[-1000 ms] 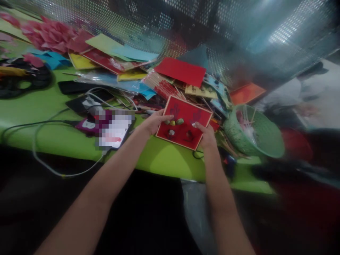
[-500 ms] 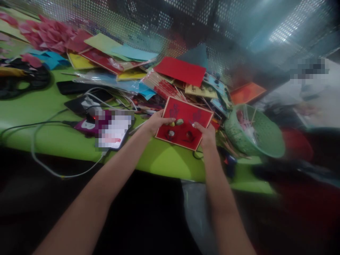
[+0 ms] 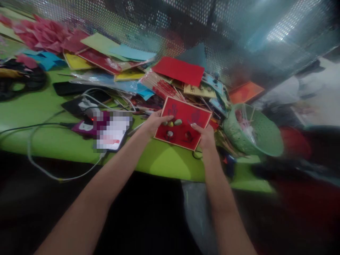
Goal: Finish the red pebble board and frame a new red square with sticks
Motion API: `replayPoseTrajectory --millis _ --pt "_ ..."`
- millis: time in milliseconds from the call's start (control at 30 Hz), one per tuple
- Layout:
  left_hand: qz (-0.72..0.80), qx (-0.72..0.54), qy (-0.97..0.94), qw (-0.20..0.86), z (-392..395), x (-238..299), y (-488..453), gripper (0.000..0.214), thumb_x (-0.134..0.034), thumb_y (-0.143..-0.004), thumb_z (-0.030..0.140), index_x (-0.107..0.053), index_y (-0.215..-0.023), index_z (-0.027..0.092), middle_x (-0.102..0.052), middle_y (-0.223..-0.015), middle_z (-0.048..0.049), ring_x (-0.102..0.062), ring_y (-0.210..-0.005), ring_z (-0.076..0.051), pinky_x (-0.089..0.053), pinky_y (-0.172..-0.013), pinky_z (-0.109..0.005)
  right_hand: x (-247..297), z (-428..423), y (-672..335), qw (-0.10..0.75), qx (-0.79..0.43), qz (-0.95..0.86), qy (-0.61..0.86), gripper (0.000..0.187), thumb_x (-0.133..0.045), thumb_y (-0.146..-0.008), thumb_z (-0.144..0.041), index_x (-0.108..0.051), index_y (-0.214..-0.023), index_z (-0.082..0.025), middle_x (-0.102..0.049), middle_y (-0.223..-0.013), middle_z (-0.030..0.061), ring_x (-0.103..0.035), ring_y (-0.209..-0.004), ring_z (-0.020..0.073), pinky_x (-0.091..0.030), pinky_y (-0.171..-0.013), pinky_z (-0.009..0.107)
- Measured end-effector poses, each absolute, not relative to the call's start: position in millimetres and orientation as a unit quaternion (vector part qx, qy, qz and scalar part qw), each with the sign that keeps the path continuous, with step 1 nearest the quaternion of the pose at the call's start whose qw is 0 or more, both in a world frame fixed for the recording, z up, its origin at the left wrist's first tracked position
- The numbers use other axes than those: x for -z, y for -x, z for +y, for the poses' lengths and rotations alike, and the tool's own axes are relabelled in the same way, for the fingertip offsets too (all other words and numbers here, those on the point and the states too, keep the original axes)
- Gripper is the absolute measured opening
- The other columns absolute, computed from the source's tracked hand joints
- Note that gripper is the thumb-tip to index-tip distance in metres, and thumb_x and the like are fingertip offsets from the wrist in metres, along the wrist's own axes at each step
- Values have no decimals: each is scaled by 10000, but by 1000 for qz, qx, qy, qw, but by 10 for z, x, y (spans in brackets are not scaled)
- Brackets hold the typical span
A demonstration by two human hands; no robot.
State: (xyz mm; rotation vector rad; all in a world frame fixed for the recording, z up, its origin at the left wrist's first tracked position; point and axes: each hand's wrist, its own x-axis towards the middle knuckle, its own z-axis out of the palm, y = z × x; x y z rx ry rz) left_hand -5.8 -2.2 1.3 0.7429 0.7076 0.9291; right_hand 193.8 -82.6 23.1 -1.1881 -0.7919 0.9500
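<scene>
A red rectangular card (image 3: pixel 183 122) with a pale border is held up over the front of the green table, tilted toward me. Dark drawn shapes and several small pebble-like pieces, pale green, yellow and white, show on its face. My left hand (image 3: pixel 157 123) grips its left edge, thumb lying on the front. On the right edge, my right hand (image 3: pixel 205 134) does the same, its thumb pressed to the face. The fingers behind the card are hidden.
A green basket (image 3: pixel 269 136) holding sticks and wrappers stands at the right. Left lie a lit phone (image 3: pixel 113 132) on a cable and a purple power strip (image 3: pixel 79 128). Behind are coloured sheets, a red sheet (image 3: pixel 177 69), bundled sticks (image 3: pixel 160 85) and pink paper (image 3: pixel 39 33).
My left thumb has shifted slightly left and up on the card, showing more of the small pieces. Both hands still hold it; the whole view has drifted a little.
</scene>
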Motion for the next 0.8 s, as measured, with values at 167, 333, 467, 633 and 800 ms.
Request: replayPoseTrajectory --millis 167,333,467,633,800 --pt "309 -455 -281 786 35 5 57 346 -853 -709 301 -698 -979 151 -755 -747 -47 -712 -631 -176 -621 -700 -352 -193 -793 -1967 651 -414 -362 523 454 -928 -551 -275 -759 -961 -176 -806 -943 33 -756 -901 238 -608 -927 408" --pt "298 -476 -252 788 34 53 29 229 -784 -804 271 -713 -978 141 -776 -809 -69 -740 -795 -188 -584 -851 -347 -52 -762 -2123 662 -436 -323 517 393 -881 -635 -378 -742 -945 -182 -799 -889 30 -763 -827 232 -625 -866 415" --pt "271 -478 -261 794 83 105 18 217 -746 -859 262 -719 -1023 124 -784 -902 -90 -731 -898 -185 -536 -913 -324 6 -701 -2176 689 -398 -356 490 351 -810 -721 -403 -729 -988 -189 -790 -986 29 -750 -965 224 -597 -943 415" --pt "302 -466 -261 790 28 32 48 349 -833 -762 370 -712 -1023 172 -774 -851 -59 -722 -747 -175 -578 -793 -324 -105 -759 -2050 647 -387 -374 539 443 -899 -569 -248 -746 -980 -190 -799 -956 7 -750 -883 216 -585 -970 426" --pt "290 -442 -363 767 7 21 52 476 -939 -571 244 -706 -972 136 -778 -834 -71 -697 -653 -155 -576 -682 -300 -134 -748 -2011 657 -371 -380 535 472 -912 -557 -246 -758 -998 -185 -803 -983 23 -748 -889 231 -589 -964 436"
